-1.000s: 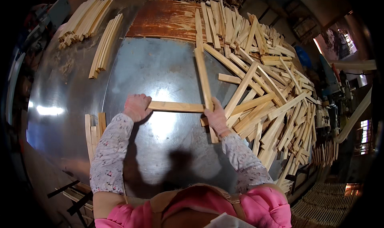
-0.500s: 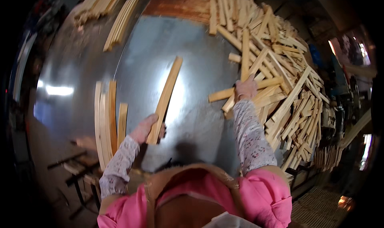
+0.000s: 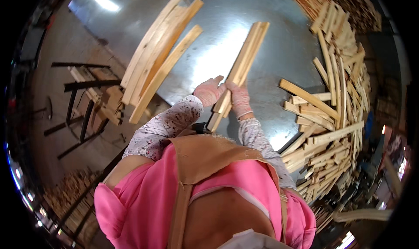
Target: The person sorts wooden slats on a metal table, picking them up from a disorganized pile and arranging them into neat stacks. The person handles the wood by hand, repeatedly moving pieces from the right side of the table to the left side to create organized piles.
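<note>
My right hand (image 3: 239,99), in a pale pink glove, is closed round a small bundle of narrow wooden strips (image 3: 249,50). The strips slant over the metal tabletop, their near ends close to my apron. Left of the bundle is my gloved left hand (image 3: 208,92), with its index finger stretched out and its fingertips at the strips' edge. It does not appear to grip them. Farther left, several wooden strips (image 3: 158,59) lie side by side, their near ends jutting past the table's edge.
A large jumbled pile of wooden strips (image 3: 336,118) covers the right side of the metal table (image 3: 283,43). At the left, a dark metal frame (image 3: 89,111) with wood pieces on it stands on the floor. More stacked wood (image 3: 72,190) is at the lower left.
My right hand has come from the pile to the middle, and now grips strips there. My left hand has let go of its strip. The view has turned, and one more strip joins the bundle.
</note>
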Motion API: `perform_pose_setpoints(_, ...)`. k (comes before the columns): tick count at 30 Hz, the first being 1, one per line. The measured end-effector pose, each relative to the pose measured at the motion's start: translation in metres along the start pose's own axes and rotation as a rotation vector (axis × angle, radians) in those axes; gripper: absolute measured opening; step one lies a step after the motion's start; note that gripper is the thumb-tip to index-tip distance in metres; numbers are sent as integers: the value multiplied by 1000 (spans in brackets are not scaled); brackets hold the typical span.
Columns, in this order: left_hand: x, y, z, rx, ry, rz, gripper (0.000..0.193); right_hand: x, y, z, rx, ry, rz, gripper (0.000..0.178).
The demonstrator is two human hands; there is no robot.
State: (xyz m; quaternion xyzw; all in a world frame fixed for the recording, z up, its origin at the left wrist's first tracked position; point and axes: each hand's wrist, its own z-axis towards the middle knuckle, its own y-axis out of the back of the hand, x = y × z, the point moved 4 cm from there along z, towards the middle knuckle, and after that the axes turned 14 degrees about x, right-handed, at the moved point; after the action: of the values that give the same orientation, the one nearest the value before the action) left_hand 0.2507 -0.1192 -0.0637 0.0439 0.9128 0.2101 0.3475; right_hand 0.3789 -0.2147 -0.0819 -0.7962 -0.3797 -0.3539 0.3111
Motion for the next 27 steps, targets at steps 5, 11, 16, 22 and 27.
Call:
perform_pose_setpoints(5,116,60,-130,-574,171,84,76,0,-14,4,22,-67,-47,42)
perform_pose_setpoints(11,230,46,-231,-695,657,97,66,6,-86,-11,66,9,-322,104)
perform_pose_setpoints(16,209,32,-205,-524,436,66,53,28,-162,5,228,-248,-1102,127)
perform_pose_setpoints(22,134,111,-154,-670,11,441,46,21,-199,40,289,-197,-1181,117)
perform_pose_setpoints(27,222,161,-114,-844,381,396,52,21,-202,37,303,-178,-1139,119)
